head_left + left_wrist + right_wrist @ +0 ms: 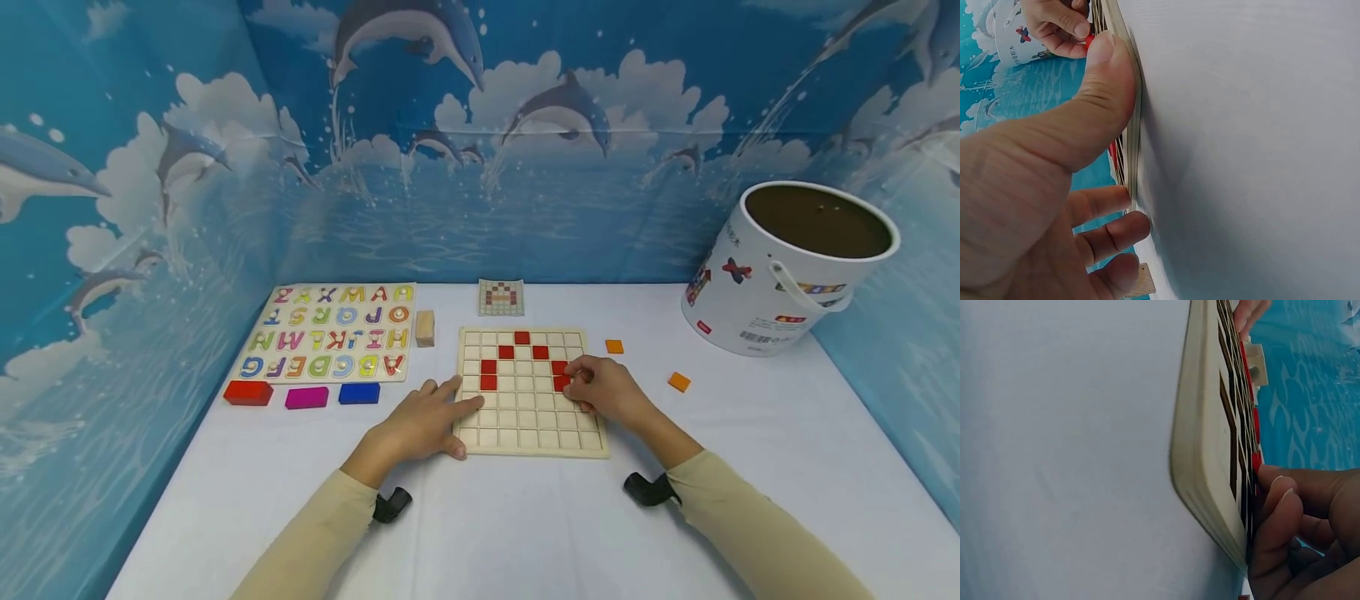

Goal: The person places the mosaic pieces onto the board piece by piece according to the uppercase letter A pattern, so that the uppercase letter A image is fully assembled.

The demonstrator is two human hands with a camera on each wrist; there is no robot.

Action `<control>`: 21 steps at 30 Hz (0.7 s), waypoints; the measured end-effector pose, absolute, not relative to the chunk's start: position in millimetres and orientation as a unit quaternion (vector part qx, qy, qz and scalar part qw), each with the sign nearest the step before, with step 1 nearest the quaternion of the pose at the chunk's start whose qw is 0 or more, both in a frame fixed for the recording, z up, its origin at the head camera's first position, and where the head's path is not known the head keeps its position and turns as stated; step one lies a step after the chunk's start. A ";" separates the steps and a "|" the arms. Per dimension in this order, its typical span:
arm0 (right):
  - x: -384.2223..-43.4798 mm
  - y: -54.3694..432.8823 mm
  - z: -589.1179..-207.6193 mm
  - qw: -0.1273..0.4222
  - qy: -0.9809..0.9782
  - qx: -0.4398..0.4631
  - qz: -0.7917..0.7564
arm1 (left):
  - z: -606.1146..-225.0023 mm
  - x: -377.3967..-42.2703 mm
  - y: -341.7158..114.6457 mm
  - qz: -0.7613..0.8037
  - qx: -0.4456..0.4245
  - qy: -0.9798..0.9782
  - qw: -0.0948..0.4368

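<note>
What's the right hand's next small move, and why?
Probably settle the lower right red tile into its square, then let go: the right hand has its fingertips at it, the left hand rests on the grid board, and two red tiles lie opposite in matching rows.

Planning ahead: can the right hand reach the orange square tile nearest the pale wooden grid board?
Probably yes: the orange tile lies uncovered near the right hand, nothing visible between, though that hand touches a red square tile.
</note>
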State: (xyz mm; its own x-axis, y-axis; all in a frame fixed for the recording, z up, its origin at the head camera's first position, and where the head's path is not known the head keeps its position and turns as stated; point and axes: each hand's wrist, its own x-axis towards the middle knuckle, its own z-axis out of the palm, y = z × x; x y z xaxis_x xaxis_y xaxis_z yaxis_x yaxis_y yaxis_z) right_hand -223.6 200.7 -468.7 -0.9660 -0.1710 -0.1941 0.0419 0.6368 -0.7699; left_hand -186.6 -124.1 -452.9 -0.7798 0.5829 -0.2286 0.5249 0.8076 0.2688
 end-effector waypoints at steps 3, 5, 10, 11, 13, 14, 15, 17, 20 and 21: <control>-222.6 200.3 -468.3 0.122 0.901 -0.040 -0.415 | -453.8 -186.2 -124.1 0.095 0.295 0.939 0.151; -222.4 203.2 -466.0 0.121 0.900 -0.037 -0.418 | -453.8 -186.5 -124.0 0.093 0.293 0.939 0.151; -218.8 230.9 -453.8 0.100 0.885 -0.003 -0.455 | -454.5 -187.0 -124.0 0.092 0.294 0.940 0.149; -216.8 240.0 -451.0 0.096 0.879 0.007 -0.467 | -454.5 -187.2 -123.8 0.091 0.295 0.939 0.149; -211.5 258.6 -446.1 0.088 0.871 0.027 -0.482 | -454.0 -187.3 -123.4 0.090 0.296 0.939 0.149; -208.3 267.8 -444.4 0.086 0.868 0.036 -0.488 | -453.6 -187.3 -123.4 0.088 0.296 0.939 0.150; -204.6 276.4 -443.2 0.087 0.866 0.045 -0.490 | -453.2 -187.4 -123.4 0.087 0.295 0.940 0.150; -197.0 292.0 -443.0 0.090 0.867 0.058 -0.486 | -452.3 -187.2 -123.4 0.088 0.295 0.939 0.152; -186.1 308.1 -446.7 0.110 0.871 0.068 -0.474 | -451.8 -186.9 -123.6 0.089 0.293 0.939 0.153; -182.9 311.4 -448.7 0.120 0.872 0.070 -0.470 | -451.5 -186.8 -123.5 0.090 0.293 0.939 0.153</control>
